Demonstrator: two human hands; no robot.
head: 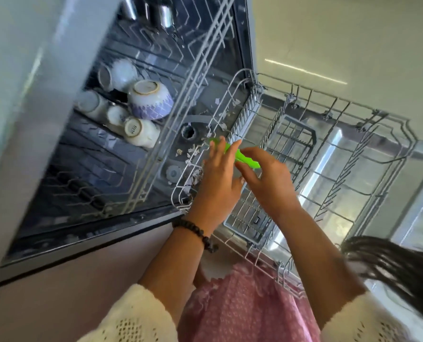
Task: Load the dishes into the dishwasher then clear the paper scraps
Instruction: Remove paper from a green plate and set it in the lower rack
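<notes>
Hands (245, 174) covering green utensil (242, 155), scraps (193, 150) blurred

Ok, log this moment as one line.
stage: loading | right hand: holds green utensil | left hand: touches it | lower rack: out

Cups (131, 112) in upper rack (200, 77)

Left hand (217, 178) fingers straight, right hand (267, 178) fingers curled, pinching, arms extended
</notes>
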